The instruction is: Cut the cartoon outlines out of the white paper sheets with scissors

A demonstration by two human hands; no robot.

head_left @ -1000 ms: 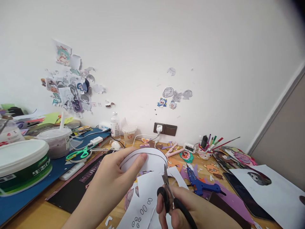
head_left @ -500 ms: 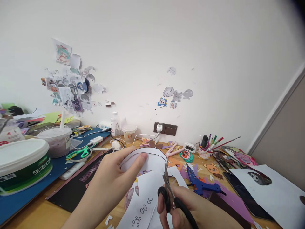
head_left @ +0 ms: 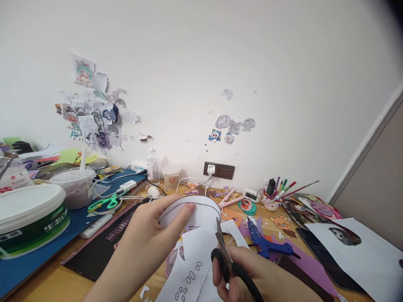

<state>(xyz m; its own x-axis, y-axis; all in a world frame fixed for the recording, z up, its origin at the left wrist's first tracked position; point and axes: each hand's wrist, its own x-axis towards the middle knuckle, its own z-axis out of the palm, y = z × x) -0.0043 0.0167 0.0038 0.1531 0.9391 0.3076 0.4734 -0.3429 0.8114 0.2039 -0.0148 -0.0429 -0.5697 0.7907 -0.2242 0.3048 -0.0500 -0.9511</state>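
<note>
My left hand (head_left: 163, 222) pinches a white paper (head_left: 201, 214) near its curved upper edge, thumb on the near face. A dark drawn line runs along that curve. Rows of small outlined ovals show on the lower part of the white sheet (head_left: 195, 251) beneath; whether it is one piece with the held part I cannot tell. My right hand (head_left: 242, 268) grips black-handled scissors (head_left: 223, 247), fingers in the loops. Their blades point up and meet the paper's right edge; they look nearly closed.
A blue glue gun (head_left: 267, 243) lies to the right, by a dark tablet (head_left: 330, 260) partly under paper. A pen cup (head_left: 270, 199) stands behind. On the left are a green-and-white tub (head_left: 34, 222), a drink cup (head_left: 75, 184) and green scissors (head_left: 107, 202). Paper scraps litter the wooden table.
The black-handled scissors and my right hand have shifted slightly right and down at the paper's edge. My left hand keeps its hold, almost unmoved.
</note>
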